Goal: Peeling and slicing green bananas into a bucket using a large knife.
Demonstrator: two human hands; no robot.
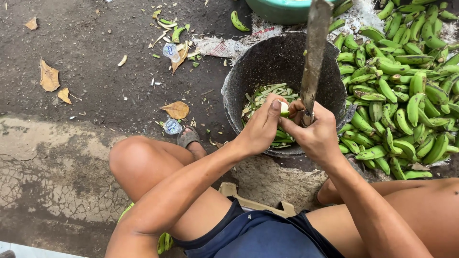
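The left hand covers nearly all of the peeled banana; only a pale tip shows. The right hand hides the knife handle, and the blade's tip is cut off at twelve o'clock. The green basin is also cropped there. The banana pile runs past the three o'clock edge.

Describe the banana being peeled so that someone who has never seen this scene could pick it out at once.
Find the dark round bucket beside the green banana pile. Above its peelings, two hands meet. The banana between them shows pale flesh, unlike the green ones.
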